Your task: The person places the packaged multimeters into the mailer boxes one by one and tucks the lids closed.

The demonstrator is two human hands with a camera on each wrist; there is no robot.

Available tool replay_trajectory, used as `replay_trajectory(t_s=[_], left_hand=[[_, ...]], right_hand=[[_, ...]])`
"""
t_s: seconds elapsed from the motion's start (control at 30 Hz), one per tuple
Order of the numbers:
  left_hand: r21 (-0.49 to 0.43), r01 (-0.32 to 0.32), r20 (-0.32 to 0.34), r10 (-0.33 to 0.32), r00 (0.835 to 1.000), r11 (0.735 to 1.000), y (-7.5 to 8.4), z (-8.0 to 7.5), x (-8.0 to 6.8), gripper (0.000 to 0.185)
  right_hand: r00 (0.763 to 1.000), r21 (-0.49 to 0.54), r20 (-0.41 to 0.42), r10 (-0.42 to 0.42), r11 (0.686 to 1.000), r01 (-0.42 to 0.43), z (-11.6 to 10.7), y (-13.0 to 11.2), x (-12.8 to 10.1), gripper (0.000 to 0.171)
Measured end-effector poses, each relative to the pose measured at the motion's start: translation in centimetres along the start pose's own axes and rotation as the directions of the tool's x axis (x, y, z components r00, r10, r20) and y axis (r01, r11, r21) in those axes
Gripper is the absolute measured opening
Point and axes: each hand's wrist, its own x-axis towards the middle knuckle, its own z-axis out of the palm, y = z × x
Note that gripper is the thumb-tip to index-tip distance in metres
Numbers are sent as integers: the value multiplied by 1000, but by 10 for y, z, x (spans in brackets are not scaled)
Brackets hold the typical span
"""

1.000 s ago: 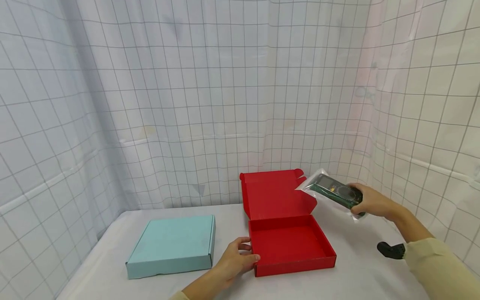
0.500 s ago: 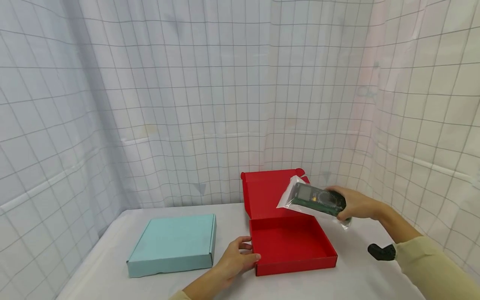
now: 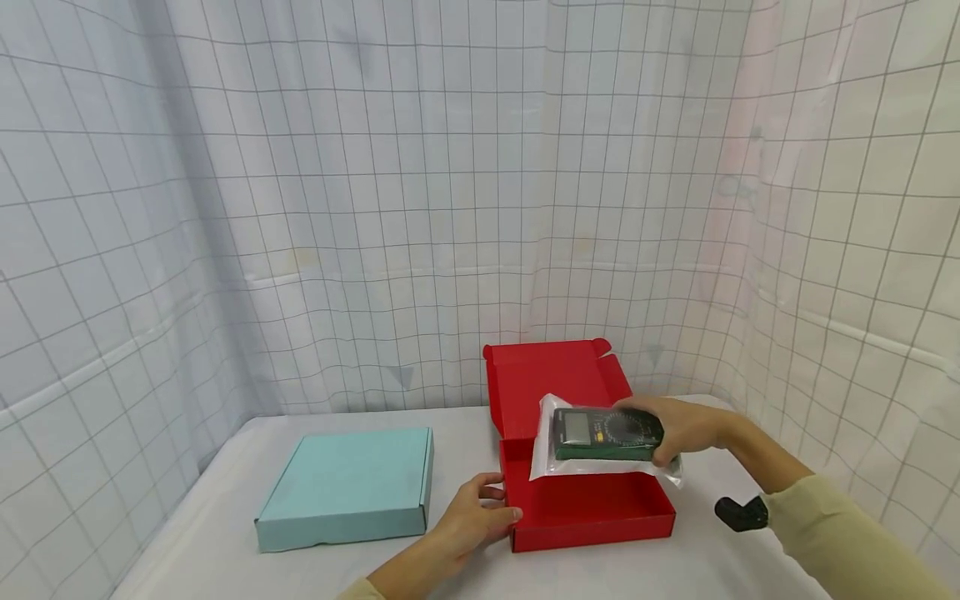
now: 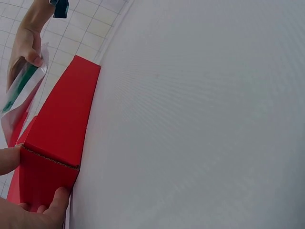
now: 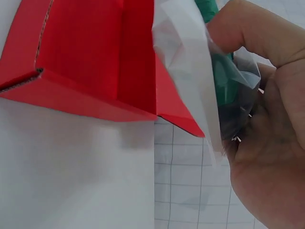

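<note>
right hand [image 3: 678, 428] has a snug grip on the bagged multimeter [image 3: 600, 437], up over the red mailer box [image 3: 592, 532]. left hand [image 3: 471, 518] pinches the box around 8 o'clock; i'd brace there, lower the meter level, plastic [image 3: 544, 446] off the rim.

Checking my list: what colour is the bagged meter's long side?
The bagged meter's long side is green, best seen in the head view.

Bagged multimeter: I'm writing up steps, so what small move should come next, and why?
Probably lower the bagged multimeter into the open red box: the right hand holds it above, while the left hand grips the box's side.
</note>
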Motion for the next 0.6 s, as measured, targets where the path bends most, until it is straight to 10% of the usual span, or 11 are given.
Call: replay_trajectory(t_s=[0.6], left_hand=[[-19, 14, 8, -14, 1000, 1000, 0, -1, 2, 74]], right_hand=[[986, -30, 164, 7, 1000, -3, 23, -6, 30, 83]])
